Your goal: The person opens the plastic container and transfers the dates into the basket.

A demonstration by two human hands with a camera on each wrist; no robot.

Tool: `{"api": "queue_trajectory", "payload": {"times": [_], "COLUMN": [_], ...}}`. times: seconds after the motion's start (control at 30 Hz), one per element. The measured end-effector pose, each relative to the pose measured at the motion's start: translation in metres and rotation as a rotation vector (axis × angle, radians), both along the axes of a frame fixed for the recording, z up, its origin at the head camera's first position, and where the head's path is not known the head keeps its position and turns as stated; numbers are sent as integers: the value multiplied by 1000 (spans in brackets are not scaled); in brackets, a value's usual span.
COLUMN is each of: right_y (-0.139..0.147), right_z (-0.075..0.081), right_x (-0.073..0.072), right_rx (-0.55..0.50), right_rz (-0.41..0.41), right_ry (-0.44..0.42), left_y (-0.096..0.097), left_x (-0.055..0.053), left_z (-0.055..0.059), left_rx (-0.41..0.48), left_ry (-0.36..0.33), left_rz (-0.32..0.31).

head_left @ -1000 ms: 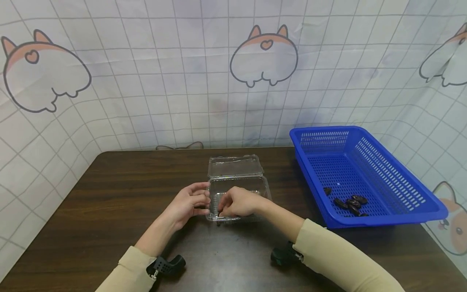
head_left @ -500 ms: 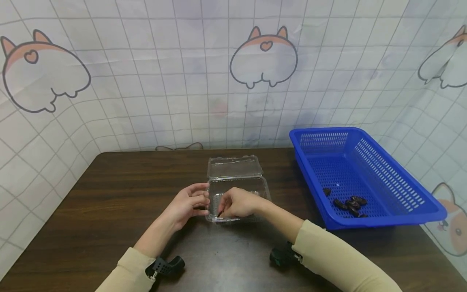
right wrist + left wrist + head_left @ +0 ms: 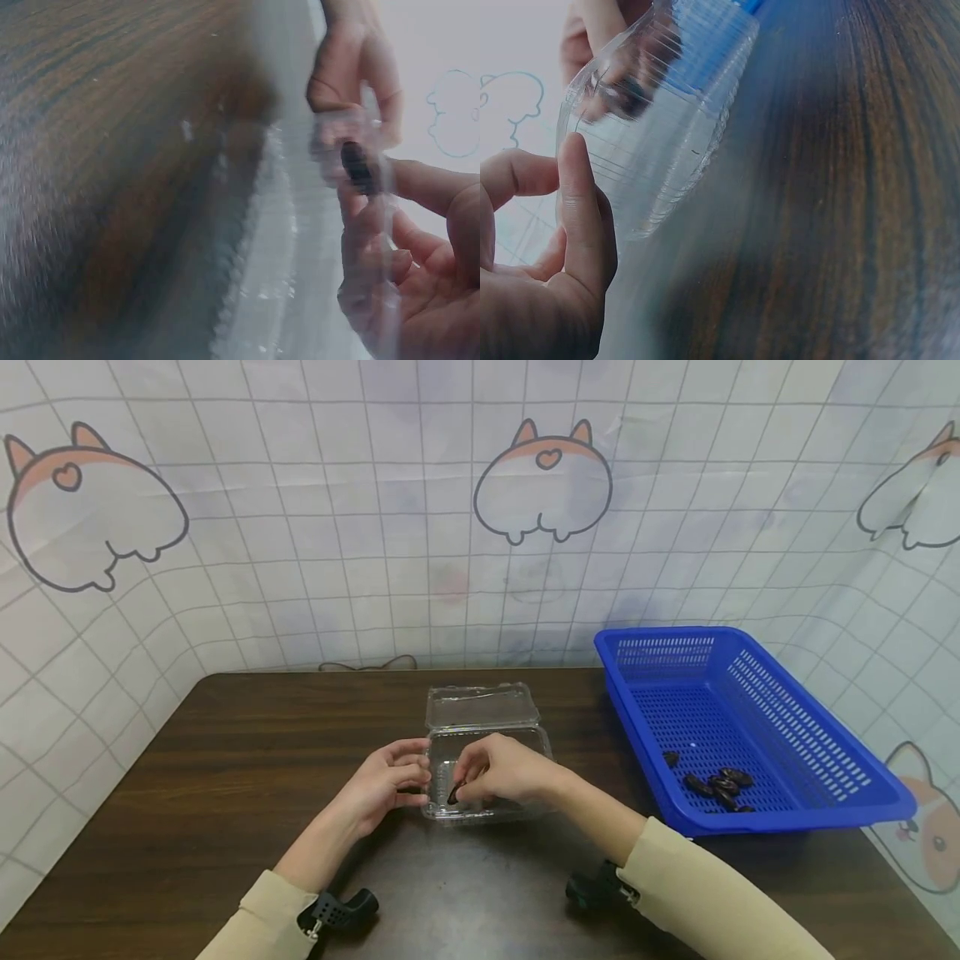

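A clear plastic clamshell box (image 3: 487,814) lies on the table with its lid (image 3: 483,703) folded back toward the wall. Inside its front left corner, my right hand (image 3: 506,768) pinches a dark, glossy date (image 3: 453,794) between thumb and fingertips. Through the clear wall, the right wrist view shows this date (image 3: 357,166) as a dark oval at the fingers. My left hand (image 3: 384,781) rests its outstretched fingertips against the box's left side. In the left wrist view, one straight finger (image 3: 577,202) lies along the rim. Several more dates (image 3: 723,785) lie in the blue basket (image 3: 637,727).
The blue perforated basket stands at the table's right side, its near rim above the tabletop. A thin cable (image 3: 367,667) runs along the back edge of the dark wooden table (image 3: 300,727). Behind it hangs a white gridded cloth (image 3: 360,568).
My right hand has lifted slightly and shifted a little back inside the box, with the date at its fingertips showing more. The left hand stays at the box's side.
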State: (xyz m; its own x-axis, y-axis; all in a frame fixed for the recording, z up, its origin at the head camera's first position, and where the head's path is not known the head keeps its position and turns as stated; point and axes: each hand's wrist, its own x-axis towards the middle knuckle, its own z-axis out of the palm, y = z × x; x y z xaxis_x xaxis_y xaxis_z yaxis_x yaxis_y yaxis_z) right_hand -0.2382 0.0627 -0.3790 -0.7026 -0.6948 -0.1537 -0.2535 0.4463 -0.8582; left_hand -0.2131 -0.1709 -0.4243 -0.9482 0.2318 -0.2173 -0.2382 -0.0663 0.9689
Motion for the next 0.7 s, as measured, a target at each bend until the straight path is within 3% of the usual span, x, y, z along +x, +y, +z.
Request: {"api": "queue_trajectory", "payload": {"times": [0.5,0.7], "right_y": [51,73], "right_z": [40,45], "right_x": [11,16], "right_rx": [-26,-17], "right_rz": [-97,-125], "right_ry": [111,133], "left_y": [-2,-1], "left_x": [0,1], "left_z": [4,2], "left_rx": [-3,-6], "left_ry": [5,1], "left_rz": [-11,-13]}}
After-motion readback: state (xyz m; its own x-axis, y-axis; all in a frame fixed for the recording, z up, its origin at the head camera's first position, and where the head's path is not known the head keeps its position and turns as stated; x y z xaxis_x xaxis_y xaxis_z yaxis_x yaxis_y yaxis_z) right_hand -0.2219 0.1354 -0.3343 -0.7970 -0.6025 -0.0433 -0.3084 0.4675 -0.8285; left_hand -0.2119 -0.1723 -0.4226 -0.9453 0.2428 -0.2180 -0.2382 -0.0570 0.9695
